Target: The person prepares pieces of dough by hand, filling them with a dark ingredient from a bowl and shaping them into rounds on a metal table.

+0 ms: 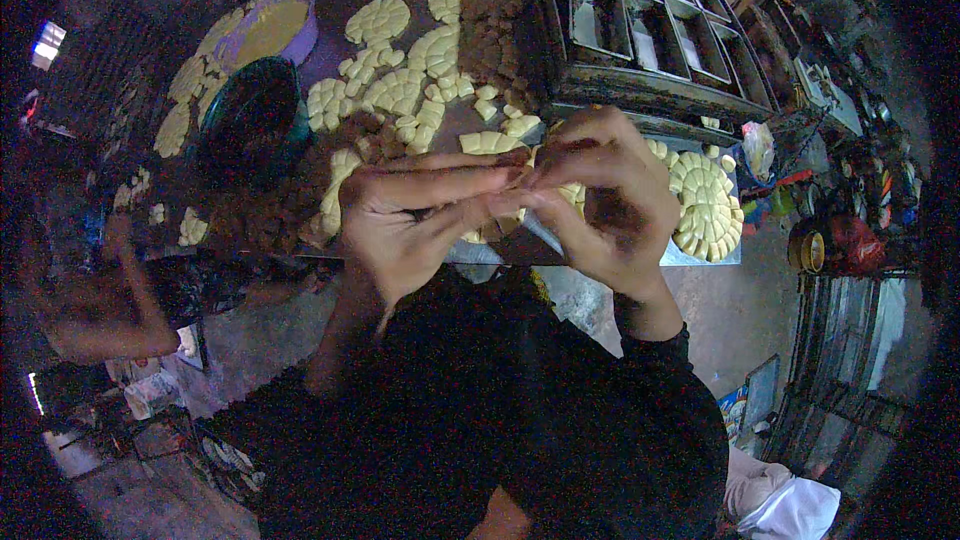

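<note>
Dark worktable (333, 32) carries black, boxy metal tins (650, 88), off whose near left corner the straight-fingered left hand (415, 202) and curled right hand (612, 190) meet fingertip to fingertip, anything gripped hidden, while smooth, pale, rounded dough pieces (380, 20) lie left of the tins, mostly beyond the hands.

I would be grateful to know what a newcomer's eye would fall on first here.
Probably the left hand and the right hand, brought close together in the centre. Beyond and beside them, clusters of pale yellow dough-like pieces spread across the upper half, with a purple basin at upper left and a dark tray of rectangular compartments at upper right.
</note>
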`<state>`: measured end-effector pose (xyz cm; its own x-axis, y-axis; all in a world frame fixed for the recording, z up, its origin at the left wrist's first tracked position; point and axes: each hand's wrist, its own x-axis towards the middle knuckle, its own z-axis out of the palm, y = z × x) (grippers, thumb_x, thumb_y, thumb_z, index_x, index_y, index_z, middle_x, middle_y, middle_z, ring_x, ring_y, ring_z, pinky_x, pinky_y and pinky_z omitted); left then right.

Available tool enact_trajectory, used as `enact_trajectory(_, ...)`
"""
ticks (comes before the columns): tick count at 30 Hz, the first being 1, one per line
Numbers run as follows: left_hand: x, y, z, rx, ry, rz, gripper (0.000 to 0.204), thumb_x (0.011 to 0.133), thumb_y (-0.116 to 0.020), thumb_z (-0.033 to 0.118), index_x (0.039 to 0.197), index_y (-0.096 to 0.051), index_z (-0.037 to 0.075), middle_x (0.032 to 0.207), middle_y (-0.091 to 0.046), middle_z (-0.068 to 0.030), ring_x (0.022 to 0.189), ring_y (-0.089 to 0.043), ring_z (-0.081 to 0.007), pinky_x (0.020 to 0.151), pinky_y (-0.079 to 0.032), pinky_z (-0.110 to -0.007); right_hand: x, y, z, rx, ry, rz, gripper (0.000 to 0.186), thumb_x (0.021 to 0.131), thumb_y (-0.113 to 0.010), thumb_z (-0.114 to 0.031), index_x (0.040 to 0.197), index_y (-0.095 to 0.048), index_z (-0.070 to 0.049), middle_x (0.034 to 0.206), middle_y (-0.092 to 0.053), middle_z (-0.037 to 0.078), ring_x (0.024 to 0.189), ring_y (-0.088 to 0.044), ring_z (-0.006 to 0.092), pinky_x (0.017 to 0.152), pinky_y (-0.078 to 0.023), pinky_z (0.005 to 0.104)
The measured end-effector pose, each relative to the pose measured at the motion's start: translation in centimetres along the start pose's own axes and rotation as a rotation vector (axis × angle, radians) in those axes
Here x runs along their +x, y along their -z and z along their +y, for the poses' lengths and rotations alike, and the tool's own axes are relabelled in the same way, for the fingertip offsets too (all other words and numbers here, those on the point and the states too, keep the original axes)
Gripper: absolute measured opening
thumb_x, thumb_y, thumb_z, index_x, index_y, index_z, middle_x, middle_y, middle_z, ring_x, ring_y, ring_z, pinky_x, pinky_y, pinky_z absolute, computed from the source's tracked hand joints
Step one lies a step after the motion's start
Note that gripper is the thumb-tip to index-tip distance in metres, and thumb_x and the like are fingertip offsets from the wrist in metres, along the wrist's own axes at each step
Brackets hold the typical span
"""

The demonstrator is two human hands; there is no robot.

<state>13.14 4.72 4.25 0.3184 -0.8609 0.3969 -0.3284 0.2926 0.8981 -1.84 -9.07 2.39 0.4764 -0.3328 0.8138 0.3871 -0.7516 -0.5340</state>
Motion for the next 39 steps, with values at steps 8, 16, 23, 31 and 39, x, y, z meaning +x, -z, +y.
enact_trajectory(8, -0.8, 0.3, -3.4, -0.562, 0.168, 0.109, 0.016, 0.093, -0.061, 0.003, 0.105, -0.069, -0.003, 0.098, -0.071, -0.0083, 0.089, -0.066, -0.0145, 0.082, -0.053, -0.029, 1.1, -2.1, -2.4, -0.232, -0.001, -0.191, 0.057, 0.064, -0.088, -0.027, 0.113, -0.065, -0.008, 0.095, -0.071, 0.004, 0.077, -0.054, 0.0200, 0.076, -0.041, 0.0345)
enact_trajectory(16, -1.8, 4.5, -4.9, -0.621, 0.430, 0.027, 0.014, 0.093, -0.064, 0.010, 0.101, -0.069, -0.001, 0.110, -0.067, -0.0101, 0.097, -0.063, -0.0152, 0.086, -0.052, -0.031, 2.2, -6.4, -2.9, -0.463, -0.152, -0.188, 0.057, 0.061, -0.089, -0.030, 0.109, -0.066, -0.010, 0.095, -0.068, 0.003, 0.077, -0.055, 0.0210, 0.072, -0.039, 0.0341)
enact_trajectory(23, -4.1, 8.4, -8.9, -0.317, 0.370, -0.006, 0.013, 0.091, -0.065, 0.008, 0.100, -0.068, -0.001, 0.102, -0.067, -0.0068, 0.096, -0.063, -0.0122, 0.084, -0.052, -0.027, -4.0, -14.1, -0.3, 0.424, -0.837, 0.083, 0.044, 0.078, -0.081, -0.011, 0.114, -0.058, 0.002, 0.110, -0.064, 0.010, 0.099, -0.061, 0.0169, 0.090, -0.050, 0.0333)
enact_trajectory(31, -12.7, 13.1, -16.5, -0.135, 0.844, -0.250, 0.015, 0.090, -0.069, 0.015, 0.098, -0.069, 0.002, 0.086, -0.070, -0.0030, 0.078, -0.063, -0.0084, 0.075, -0.051, -0.024, -12.1, -22.2, -0.9, 0.263, -1.521, 0.188, 0.013, 0.085, -0.075, -0.007, 0.095, -0.067, -0.001, 0.091, -0.070, 0.003, 0.086, -0.064, 0.0117, 0.080, -0.052, 0.0284)
enact_trajectory(39, -16.5, 14.3, -22.4, -0.175, 0.805, -0.169, 0.022, 0.090, -0.069, 0.022, 0.100, -0.070, 0.002, 0.087, -0.071, -0.0050, 0.075, -0.063, -0.0123, 0.067, -0.049, -0.028, -12.5, -26.7, -1.4, 0.192, -1.572, 0.303, 0.012, 0.091, -0.069, -0.010, 0.097, -0.065, 0.001, 0.092, -0.070, 0.006, 0.084, -0.064, 0.0116, 0.075, -0.051, 0.0267)
